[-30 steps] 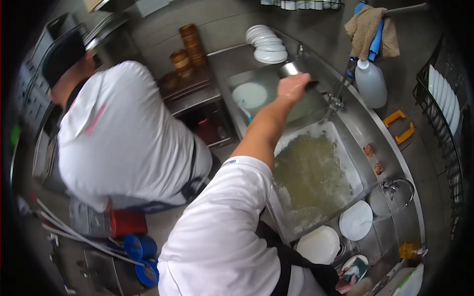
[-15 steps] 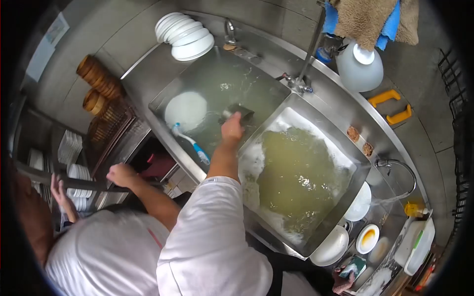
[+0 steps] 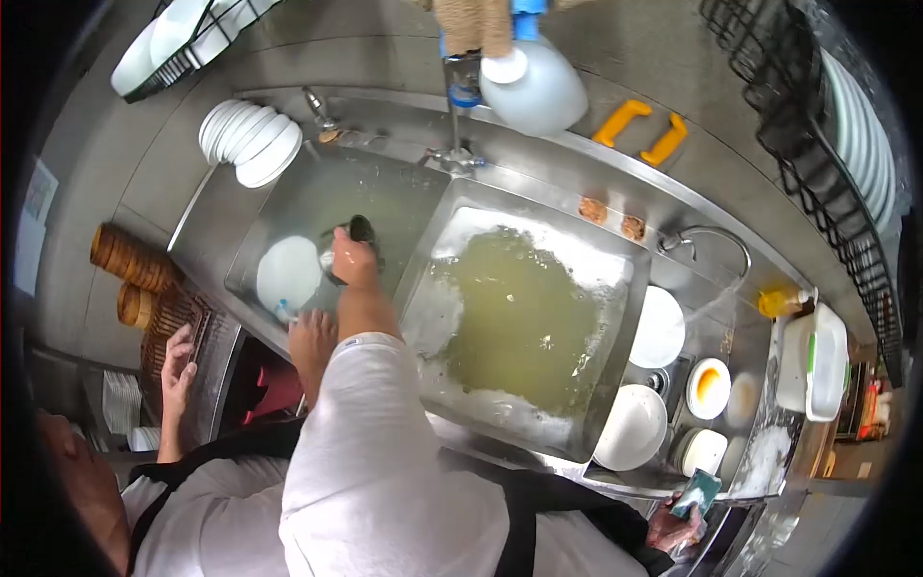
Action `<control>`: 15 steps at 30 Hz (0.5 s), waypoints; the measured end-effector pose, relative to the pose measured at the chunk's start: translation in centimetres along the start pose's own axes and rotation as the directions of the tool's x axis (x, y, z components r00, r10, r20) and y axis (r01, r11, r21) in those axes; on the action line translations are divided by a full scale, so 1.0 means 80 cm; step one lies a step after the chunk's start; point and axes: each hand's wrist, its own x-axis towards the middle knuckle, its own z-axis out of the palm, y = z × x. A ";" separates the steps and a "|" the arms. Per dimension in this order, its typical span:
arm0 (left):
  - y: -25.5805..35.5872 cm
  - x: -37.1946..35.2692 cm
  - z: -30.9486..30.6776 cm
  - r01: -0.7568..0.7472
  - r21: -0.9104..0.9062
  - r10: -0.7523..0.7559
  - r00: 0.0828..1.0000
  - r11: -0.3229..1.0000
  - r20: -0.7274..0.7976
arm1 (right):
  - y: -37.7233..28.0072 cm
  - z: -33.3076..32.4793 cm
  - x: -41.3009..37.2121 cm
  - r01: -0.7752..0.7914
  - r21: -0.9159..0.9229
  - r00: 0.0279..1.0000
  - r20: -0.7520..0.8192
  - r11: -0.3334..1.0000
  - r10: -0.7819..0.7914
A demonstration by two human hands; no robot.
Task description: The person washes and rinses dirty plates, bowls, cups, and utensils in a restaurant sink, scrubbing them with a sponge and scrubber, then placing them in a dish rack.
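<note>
My left hand (image 3: 354, 258) reaches into the cloudy water of the left sink basin (image 3: 245, 226), its fingers closed on a dark, shiny metal cup-like vessel (image 3: 362, 229). Beside it a white round dish (image 3: 288, 273) lies in the water. Low on the right, my right hand (image 3: 670, 529) grips a green scouring pad (image 3: 698, 492) with some white foam on it. Nearest to that hand are a stack of small white dishes (image 3: 705, 452) and a large white bowl (image 3: 631, 428). Only the blue-and-white tip of a brush (image 3: 284, 308) shows at the left basin's front edge.
A co-worker at left has one hand (image 3: 312, 341) over the basin edge by the brush, the other (image 3: 177, 370) raised. The middle basin (image 3: 630, 327) holds foamy, yellowish water. White bowls (image 3: 252, 139) stand stacked behind. A running tap (image 3: 711, 236) is at right.
The view has swung right. A co-worker's hand has come to the basin edge, over the brush handle. My left hand stays at the dark vessel; my right still holds the pad.
</note>
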 end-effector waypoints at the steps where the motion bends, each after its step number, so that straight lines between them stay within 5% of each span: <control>1: -0.005 0.016 -0.004 -0.109 0.068 0.112 0.993 0.992 -0.045 | -0.004 -0.007 -0.002 0.005 0.010 1.000 -0.004 1.000 -0.005; 2: -0.009 0.030 -0.009 -0.115 0.064 0.118 0.992 0.991 -0.052 | -0.007 -0.016 -0.002 0.021 0.040 1.000 0.012 0.999 -0.022; 4: -0.014 0.057 -0.023 -0.356 0.154 0.382 0.903 0.922 -0.198 | -0.006 -0.033 0.001 0.042 0.101 0.998 0.051 0.994 -0.047; 8: 0.019 0.082 -0.101 -0.658 0.349 0.696 0.718 0.667 0.023 | -0.006 -0.054 0.009 0.045 0.144 0.998 0.042 0.989 -0.052; 12: 0.038 0.115 -0.127 -0.816 0.558 0.845 0.398 0.149 0.357 | -0.012 -0.053 0.015 0.000 0.188 0.994 0.108 0.982 -0.021; 15: 0.058 0.088 -0.152 -0.865 0.488 0.875 0.324 0.119 0.360 | -0.017 -0.058 0.020 -0.015 0.174 0.983 0.181 0.985 -0.017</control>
